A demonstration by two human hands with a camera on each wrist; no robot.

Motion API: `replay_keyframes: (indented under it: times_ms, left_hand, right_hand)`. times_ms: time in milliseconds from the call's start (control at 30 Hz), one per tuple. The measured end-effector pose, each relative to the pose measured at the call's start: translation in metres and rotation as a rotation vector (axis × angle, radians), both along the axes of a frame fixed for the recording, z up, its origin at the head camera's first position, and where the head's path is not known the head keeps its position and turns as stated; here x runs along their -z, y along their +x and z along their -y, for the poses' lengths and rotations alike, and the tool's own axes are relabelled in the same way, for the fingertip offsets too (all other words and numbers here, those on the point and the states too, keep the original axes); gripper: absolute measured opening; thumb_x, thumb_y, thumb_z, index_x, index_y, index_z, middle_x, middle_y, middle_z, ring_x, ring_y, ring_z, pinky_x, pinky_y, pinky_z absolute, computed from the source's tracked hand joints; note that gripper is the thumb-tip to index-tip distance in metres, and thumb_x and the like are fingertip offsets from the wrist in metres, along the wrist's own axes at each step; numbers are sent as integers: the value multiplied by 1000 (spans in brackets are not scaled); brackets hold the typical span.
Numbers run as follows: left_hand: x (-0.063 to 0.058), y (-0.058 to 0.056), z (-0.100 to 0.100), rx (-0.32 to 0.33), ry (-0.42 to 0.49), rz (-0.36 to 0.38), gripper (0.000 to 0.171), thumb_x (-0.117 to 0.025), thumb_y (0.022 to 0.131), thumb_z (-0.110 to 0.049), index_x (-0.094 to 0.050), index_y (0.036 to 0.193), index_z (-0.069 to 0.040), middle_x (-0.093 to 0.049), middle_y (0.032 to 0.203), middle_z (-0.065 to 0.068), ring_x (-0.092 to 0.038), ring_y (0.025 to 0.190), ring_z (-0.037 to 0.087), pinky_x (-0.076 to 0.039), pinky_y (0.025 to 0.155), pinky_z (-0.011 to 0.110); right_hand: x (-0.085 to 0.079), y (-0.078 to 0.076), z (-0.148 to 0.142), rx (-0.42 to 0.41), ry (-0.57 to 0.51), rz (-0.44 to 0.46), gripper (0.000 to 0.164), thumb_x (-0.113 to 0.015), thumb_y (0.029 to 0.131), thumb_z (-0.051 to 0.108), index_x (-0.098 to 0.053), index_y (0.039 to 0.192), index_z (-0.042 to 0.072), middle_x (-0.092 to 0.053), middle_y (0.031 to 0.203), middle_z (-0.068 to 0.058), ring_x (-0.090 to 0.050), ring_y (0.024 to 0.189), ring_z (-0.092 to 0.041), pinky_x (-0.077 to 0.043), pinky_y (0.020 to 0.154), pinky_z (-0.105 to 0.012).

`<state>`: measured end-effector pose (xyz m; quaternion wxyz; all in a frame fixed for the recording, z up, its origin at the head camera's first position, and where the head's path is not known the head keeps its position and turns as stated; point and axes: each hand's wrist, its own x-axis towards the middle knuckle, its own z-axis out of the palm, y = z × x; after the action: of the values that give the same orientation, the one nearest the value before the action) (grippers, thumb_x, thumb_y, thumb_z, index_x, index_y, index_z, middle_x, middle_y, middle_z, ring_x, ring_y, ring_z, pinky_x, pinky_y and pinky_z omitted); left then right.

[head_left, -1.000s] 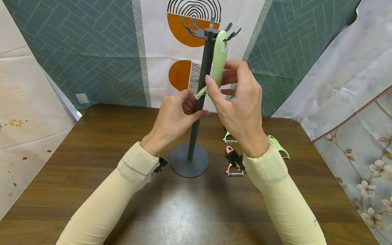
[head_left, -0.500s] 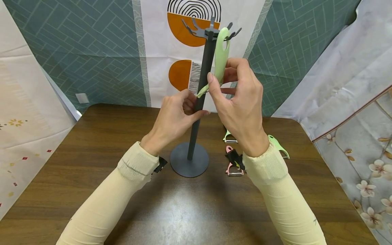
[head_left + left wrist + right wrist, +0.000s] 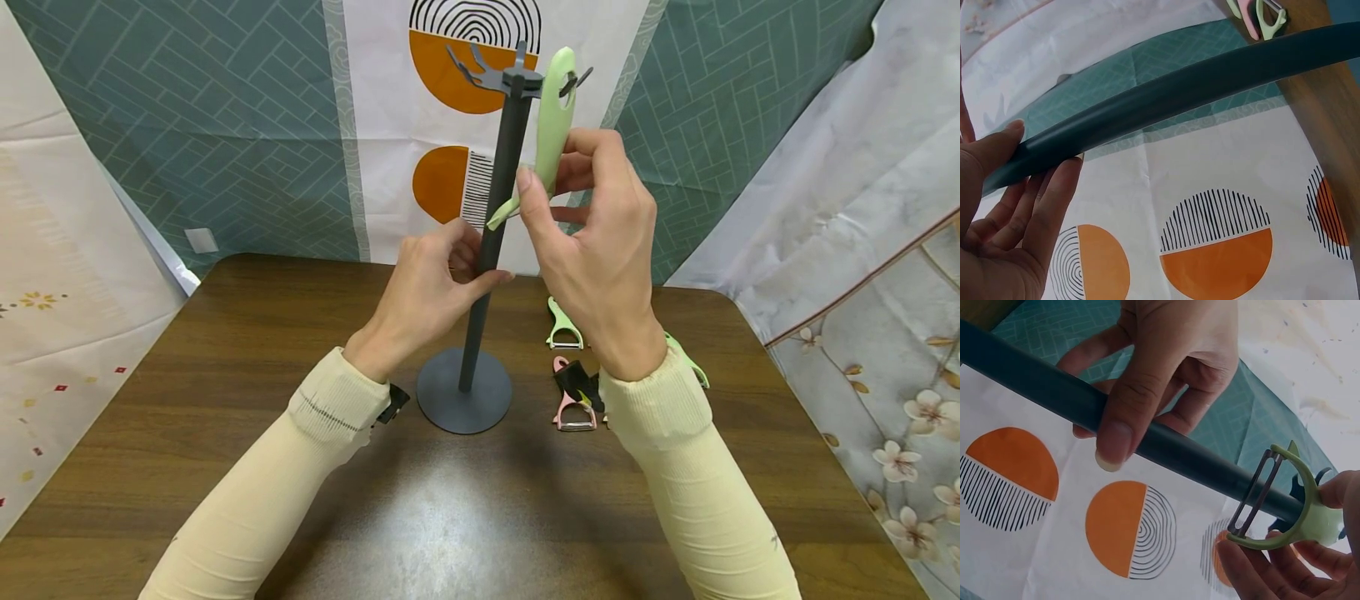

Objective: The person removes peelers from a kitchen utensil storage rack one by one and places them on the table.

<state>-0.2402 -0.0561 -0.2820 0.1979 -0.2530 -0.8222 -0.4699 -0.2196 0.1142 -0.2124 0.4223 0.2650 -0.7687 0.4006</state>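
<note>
My left hand (image 3: pixel 427 271) grips the dark grey pole of an upright rack (image 3: pixel 508 150), thumb on one side and fingers on the other. A ring of curved hooks tops the pole, and a round base (image 3: pixel 464 408) stands on the table. Up by the hooks, my right hand (image 3: pixel 603 225) pinches a light green Y-shaped peeler (image 3: pixel 553 137) near its head, handle end uppermost. The hole in the handle overlaps a right-hand hook in the head view, its tip showing through. In the right wrist view the metal blade and green frame (image 3: pixel 1313 528) overlap the pole.
On the wooden table (image 3: pixel 262 350), right of the base, lie a green peeler (image 3: pixel 557 315) and a pink peeler (image 3: pixel 562 410) with a black item (image 3: pixel 576 382) across it. Another green peeler (image 3: pixel 693 367) is partly behind the right sleeve. Patterned cloths hang behind.
My right hand has moved the green peeler up and to the right, bringing its handle hole from beside the pole top to a right-hand hook. The left hand has stayed on the pole.
</note>
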Motion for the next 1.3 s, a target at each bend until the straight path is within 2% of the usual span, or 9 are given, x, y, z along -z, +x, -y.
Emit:
replay_keyframes:
  times_ms: [400, 933, 1200, 1300]
  left_hand:
    - [1, -1, 0, 14, 1, 18, 26, -83, 87, -19, -65, 100, -7, -71, 81, 3, -67, 67, 9, -56, 68, 25]
    - [2, -2, -1, 29, 17, 21, 26, -83, 87, -19, -65, 101, -6, -71, 82, 4, -68, 70, 9, -57, 69, 26]
    - [3, -2, -1, 26, 1, 20, 25, -83, 87, -20, -66, 100, -7, -71, 83, 3, -68, 70, 10, -57, 70, 26]
    - [4, -2, 0, 45, -10, 33, 26, -83, 87, -18, -66, 102, -5, -72, 85, 4, -68, 71, 11, -57, 69, 27]
  right_hand:
    - [-4, 4, -5, 14, 5, -2, 39, -65, 98, 31, -61, 118, -1, -70, 96, -10, -67, 85, -8, -58, 69, -19]
    - [1, 6, -12, 2, 29, 17, 41, -65, 98, 32, -60, 120, -2, -71, 96, -12, -67, 86, -9, -58, 68, -19]
    - [3, 7, -20, 10, 12, 40, 39, -67, 97, 31, -61, 119, -1, -71, 95, -11, -67, 85, -8, -58, 69, -19]
    - [6, 7, -23, 23, 10, 47, 38, -67, 96, 30, -62, 118, -1, -71, 95, -11, -67, 84, -9, -58, 70, -18]
